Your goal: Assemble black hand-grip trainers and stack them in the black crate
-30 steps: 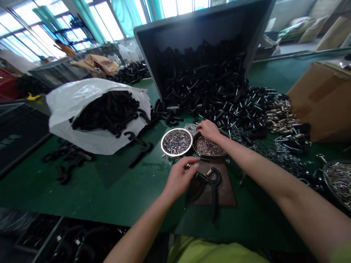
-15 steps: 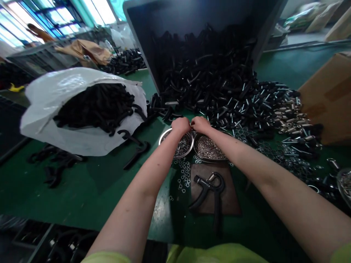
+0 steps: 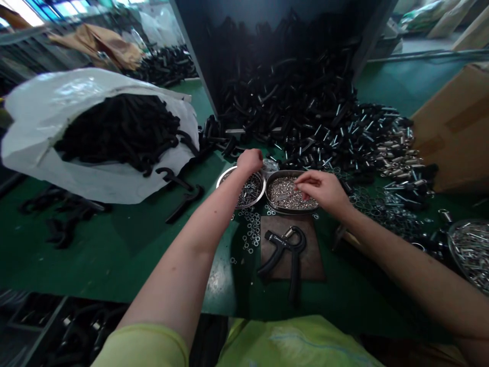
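Note:
My left hand point(image 3: 250, 161) is closed above the far rim of the round metal bowl point(image 3: 263, 190) of screws and washers; whatever it holds is too small to name. Over the right side of the oval tin point(image 3: 284, 196) full of tiny metal parts is my right hand point(image 3: 320, 189), its thumb and fingers pinched together. What lies between them cannot be made out. Nearer to me, a black hand grip with a spring point(image 3: 292, 244) lies on a brown square pad point(image 3: 313, 260). Loose washers point(image 3: 250, 232) are scattered left of the pad.
A white bag point(image 3: 114, 188) of black handles stands at left. Behind the bowls, black parts spill from a large grey bin point(image 3: 198, 66). Springs, bolts and rings pile up at right, beside a cardboard box point(image 3: 451, 137) and another bowl of screws point(image 3: 471, 250).
My right hand has moved away from my left hand, rightward and closer to me, over the oval tin. My left hand stays near the round bowl. The view has shifted slightly.

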`<action>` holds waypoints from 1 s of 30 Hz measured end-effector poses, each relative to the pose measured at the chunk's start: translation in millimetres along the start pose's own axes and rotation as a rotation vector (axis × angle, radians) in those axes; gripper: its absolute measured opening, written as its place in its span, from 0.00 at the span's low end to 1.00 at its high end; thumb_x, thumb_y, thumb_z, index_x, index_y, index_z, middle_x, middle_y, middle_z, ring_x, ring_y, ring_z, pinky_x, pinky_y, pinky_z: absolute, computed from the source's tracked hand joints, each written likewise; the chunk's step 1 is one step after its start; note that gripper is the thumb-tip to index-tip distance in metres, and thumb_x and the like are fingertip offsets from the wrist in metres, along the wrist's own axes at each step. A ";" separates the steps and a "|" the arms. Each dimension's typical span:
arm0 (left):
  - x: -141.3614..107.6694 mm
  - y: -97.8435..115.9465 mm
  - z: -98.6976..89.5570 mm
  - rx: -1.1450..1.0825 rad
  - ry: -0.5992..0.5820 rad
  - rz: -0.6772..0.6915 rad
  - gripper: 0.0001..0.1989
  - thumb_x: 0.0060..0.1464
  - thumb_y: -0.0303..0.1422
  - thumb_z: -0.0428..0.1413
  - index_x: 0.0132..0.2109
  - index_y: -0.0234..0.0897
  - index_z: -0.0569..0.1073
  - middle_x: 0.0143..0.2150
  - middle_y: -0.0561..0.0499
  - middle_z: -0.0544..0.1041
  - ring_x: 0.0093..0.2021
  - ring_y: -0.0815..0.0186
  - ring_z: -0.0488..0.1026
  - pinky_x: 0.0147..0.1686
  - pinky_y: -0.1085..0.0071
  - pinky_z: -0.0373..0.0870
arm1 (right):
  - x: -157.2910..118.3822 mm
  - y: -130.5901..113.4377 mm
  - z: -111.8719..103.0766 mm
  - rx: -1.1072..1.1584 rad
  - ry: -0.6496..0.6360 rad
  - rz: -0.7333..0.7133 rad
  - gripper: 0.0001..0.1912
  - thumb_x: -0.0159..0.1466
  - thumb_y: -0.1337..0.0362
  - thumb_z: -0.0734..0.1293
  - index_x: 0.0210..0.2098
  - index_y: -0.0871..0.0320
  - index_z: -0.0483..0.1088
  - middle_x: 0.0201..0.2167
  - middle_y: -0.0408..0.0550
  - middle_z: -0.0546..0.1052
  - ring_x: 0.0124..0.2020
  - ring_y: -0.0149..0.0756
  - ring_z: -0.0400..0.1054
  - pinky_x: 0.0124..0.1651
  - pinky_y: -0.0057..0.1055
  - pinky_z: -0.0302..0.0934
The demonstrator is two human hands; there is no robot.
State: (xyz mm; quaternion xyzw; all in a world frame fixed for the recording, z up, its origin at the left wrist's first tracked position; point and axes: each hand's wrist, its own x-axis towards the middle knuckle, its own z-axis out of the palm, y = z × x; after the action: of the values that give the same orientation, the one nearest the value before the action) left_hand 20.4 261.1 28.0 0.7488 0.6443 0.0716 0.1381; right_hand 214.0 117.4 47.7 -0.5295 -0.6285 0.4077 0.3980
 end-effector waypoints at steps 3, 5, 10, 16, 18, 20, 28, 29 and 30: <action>-22.0 -1.1 -7.0 -0.118 0.045 0.061 0.12 0.53 0.29 0.53 0.45 0.34 0.75 0.44 0.45 0.78 0.47 0.62 0.73 0.47 0.69 0.66 | -42.4 11.7 -3.8 0.027 -0.036 0.074 0.08 0.57 0.63 0.64 0.34 0.60 0.69 0.28 0.47 0.77 0.22 0.31 0.68 0.27 0.30 0.64; -47.4 -0.8 -9.8 -0.359 0.032 0.127 0.11 0.55 0.31 0.53 0.44 0.33 0.73 0.42 0.45 0.78 0.44 0.66 0.74 0.45 0.71 0.67 | -60.7 19.3 -2.3 -0.001 -0.083 0.109 0.08 0.58 0.62 0.64 0.35 0.59 0.68 0.30 0.47 0.77 0.23 0.31 0.69 0.27 0.30 0.64; -138.5 -2.1 -2.6 -0.943 -0.189 0.140 0.08 0.51 0.33 0.57 0.37 0.32 0.72 0.35 0.47 0.80 0.36 0.67 0.75 0.39 0.69 0.70 | -73.8 33.8 6.5 -0.120 -0.221 0.059 0.07 0.57 0.61 0.66 0.31 0.58 0.71 0.29 0.45 0.76 0.28 0.33 0.70 0.31 0.30 0.64; -221.4 -13.1 21.1 -1.215 -0.339 -0.087 0.10 0.47 0.36 0.61 0.34 0.34 0.72 0.32 0.49 0.80 0.32 0.67 0.75 0.36 0.71 0.69 | -67.0 41.8 13.9 -0.253 -0.251 -0.045 0.03 0.56 0.65 0.68 0.29 0.58 0.74 0.31 0.45 0.75 0.31 0.33 0.69 0.35 0.29 0.62; -234.6 -15.4 27.1 -1.269 -0.333 -0.136 0.11 0.47 0.37 0.61 0.34 0.34 0.72 0.32 0.49 0.80 0.33 0.67 0.75 0.36 0.72 0.68 | -64.7 41.6 15.4 -0.312 -0.268 -0.044 0.03 0.56 0.65 0.68 0.29 0.58 0.74 0.31 0.45 0.75 0.32 0.32 0.69 0.36 0.28 0.61; -242.9 -16.2 32.0 -1.305 -0.318 -0.171 0.11 0.46 0.37 0.62 0.33 0.34 0.71 0.32 0.49 0.80 0.33 0.67 0.75 0.36 0.73 0.67 | -62.7 39.6 16.7 -0.384 -0.279 -0.026 0.03 0.55 0.66 0.68 0.29 0.58 0.74 0.30 0.44 0.75 0.31 0.32 0.69 0.35 0.28 0.61; -246.6 -8.1 41.0 -1.166 -0.254 -0.067 0.08 0.49 0.36 0.60 0.33 0.35 0.73 0.31 0.50 0.78 0.32 0.65 0.73 0.35 0.70 0.66 | -55.4 20.3 18.6 -0.533 -0.334 0.026 0.02 0.55 0.68 0.68 0.26 0.59 0.73 0.22 0.42 0.74 0.24 0.30 0.67 0.29 0.27 0.57; -244.9 -5.1 40.6 -1.077 -0.210 -0.013 0.07 0.49 0.35 0.60 0.32 0.36 0.74 0.31 0.51 0.77 0.33 0.65 0.73 0.36 0.69 0.66 | -53.9 19.1 19.0 -0.546 -0.347 0.032 0.02 0.54 0.68 0.68 0.25 0.58 0.73 0.21 0.42 0.73 0.23 0.31 0.66 0.28 0.27 0.56; -242.9 -1.7 40.5 -0.981 -0.159 0.048 0.05 0.49 0.34 0.60 0.32 0.37 0.75 0.32 0.51 0.77 0.35 0.64 0.72 0.38 0.68 0.65 | -52.1 18.5 19.6 -0.558 -0.359 0.036 0.02 0.54 0.69 0.69 0.25 0.58 0.72 0.20 0.41 0.73 0.23 0.31 0.66 0.28 0.27 0.56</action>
State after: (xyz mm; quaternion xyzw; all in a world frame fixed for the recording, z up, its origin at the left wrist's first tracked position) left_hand -8.4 17.5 6.2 0.6134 0.5046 0.3122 0.5212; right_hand 208.5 65.9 19.9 -0.5487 -0.7666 0.3136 0.1131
